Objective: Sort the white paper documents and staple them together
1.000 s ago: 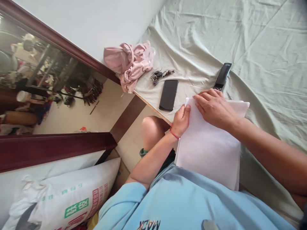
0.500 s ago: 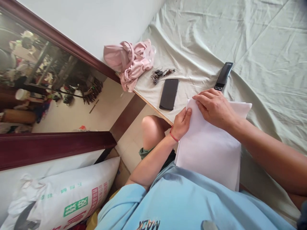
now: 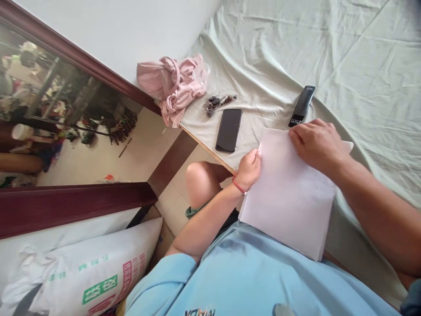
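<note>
A stack of white paper (image 3: 286,188) lies at the cloth-covered edge, its lower end against my blue shirt. My left hand (image 3: 249,169), with a red string on the wrist, grips the stack's left edge between thumb and fingers. Over the top edge, towards the right corner, my right hand (image 3: 317,142) is curled with its thumb on the paper; the fingertips are partly hidden. Just beyond that hand lies a black stapler (image 3: 302,105). To the left of the paper is a black phone (image 3: 229,130), lying flat.
Behind the phone are keys (image 3: 212,104) on a beaded ring and a crumpled pink cloth (image 3: 179,83). A pale green sheet (image 3: 329,52) covers the surface. At lower left stands a filled white sack (image 3: 98,263), below a dark red frame (image 3: 75,199) with a mirror.
My right hand has slid rightward along the paper's top edge, away from the left corner. My left hand keeps its hold on the left edge. The view has shifted slightly.
</note>
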{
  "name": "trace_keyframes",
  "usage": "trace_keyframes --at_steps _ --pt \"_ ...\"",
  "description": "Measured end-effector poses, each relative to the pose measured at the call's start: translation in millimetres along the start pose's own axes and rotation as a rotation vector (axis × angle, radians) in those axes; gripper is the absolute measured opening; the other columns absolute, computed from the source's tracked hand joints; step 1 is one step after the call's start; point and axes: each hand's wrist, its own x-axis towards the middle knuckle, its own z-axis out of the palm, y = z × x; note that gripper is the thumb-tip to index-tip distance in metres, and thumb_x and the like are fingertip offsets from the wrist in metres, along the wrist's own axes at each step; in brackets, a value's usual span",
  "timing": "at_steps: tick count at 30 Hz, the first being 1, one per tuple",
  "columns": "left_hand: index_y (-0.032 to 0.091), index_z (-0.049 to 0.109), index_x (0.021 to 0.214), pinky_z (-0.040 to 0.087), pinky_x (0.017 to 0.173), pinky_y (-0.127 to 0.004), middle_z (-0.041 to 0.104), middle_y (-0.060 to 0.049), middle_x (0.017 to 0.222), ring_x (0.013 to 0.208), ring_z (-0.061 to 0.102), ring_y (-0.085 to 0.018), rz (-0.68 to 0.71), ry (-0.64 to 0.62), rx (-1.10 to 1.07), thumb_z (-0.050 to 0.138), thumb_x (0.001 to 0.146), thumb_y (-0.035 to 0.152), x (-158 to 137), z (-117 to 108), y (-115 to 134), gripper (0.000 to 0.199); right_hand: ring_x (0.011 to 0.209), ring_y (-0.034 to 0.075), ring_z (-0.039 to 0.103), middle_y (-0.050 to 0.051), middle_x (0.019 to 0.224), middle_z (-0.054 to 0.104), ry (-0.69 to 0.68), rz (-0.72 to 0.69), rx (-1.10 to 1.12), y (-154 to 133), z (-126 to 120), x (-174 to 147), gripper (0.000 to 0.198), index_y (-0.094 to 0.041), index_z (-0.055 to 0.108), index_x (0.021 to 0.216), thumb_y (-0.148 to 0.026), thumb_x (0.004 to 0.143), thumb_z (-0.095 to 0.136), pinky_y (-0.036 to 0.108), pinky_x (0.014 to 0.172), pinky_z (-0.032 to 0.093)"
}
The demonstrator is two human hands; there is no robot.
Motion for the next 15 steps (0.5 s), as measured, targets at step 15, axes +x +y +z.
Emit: trace_keyframes --at_steps 15 --pt "0.023 0.036 0.065 0.043 0.079 -0.027 0.053 -0.002 0.073 0.087 0.057 -0.018 -0.166 -0.164 0.19 0.041 0.097 0.018 54.0 38.5 37.5 0.033 0.083 0.02 0.052 0.016 0.112 0.071 -0.206 0.459 0.047 75.7 -22.0 35.5 0.034 -0.016 0.077 0.109 -0.031 0.1 0.048 0.039 0.076 0.039"
